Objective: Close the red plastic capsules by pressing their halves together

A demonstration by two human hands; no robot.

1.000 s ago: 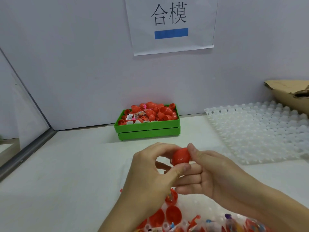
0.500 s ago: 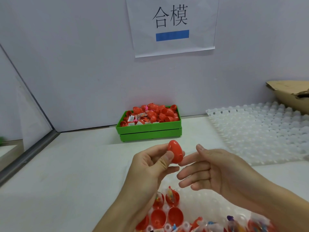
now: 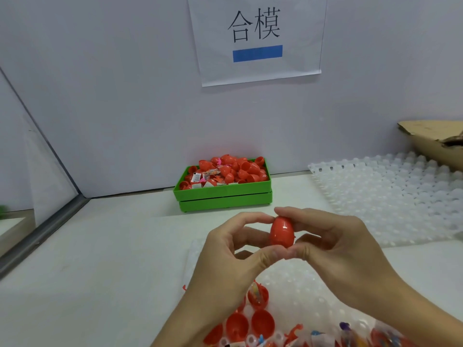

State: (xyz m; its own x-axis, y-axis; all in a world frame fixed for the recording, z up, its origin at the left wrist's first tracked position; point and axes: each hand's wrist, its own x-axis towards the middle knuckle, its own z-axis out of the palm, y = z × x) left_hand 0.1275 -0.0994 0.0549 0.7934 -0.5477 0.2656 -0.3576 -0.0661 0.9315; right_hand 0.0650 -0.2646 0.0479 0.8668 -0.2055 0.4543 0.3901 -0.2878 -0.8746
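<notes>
The right hand (image 3: pixel 333 244) has rejoined the left hand (image 3: pixel 233 249) on the capsule (image 3: pixel 281 231), both pinching it for a likely final squeeze shut

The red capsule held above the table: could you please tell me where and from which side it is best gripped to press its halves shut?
Grip the capsule at its two rounded ends, from above and below. It stands roughly upright with the seam running across its middle, so squeezing along its length should drive the halves together. Both hands, left and right, already pinch it that way: fingertips on top, thumbs beneath.
</notes>
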